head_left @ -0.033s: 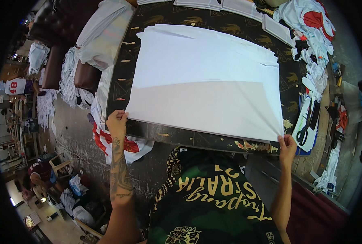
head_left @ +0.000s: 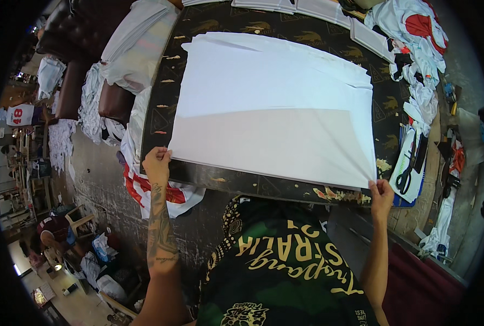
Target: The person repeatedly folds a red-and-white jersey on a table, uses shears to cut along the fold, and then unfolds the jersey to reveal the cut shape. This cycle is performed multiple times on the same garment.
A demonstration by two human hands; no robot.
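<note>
A broad white cloth (head_left: 274, 81) lies spread over the dark table (head_left: 215, 173). Its near part looks greyer, as a folded-over band or shaded layer; I cannot tell which. At the near left corner my left hand (head_left: 156, 163) pinches the edge between thumb and fingers. My right hand (head_left: 382, 194) grips the near right corner the same way, and creases fan out from there across the cloth. Between the two hands the near edge runs fairly straight, close to the table's front edge. The fingertips under the cloth are hidden.
Black scissors (head_left: 404, 179) lie on a white sheet at the table's right. Folded white stacks (head_left: 370, 41) line the far edge, with heaped cloth (head_left: 408, 24) beyond. White piles (head_left: 136, 32) stand at the left. A person (head_left: 57, 228) is at the lower left.
</note>
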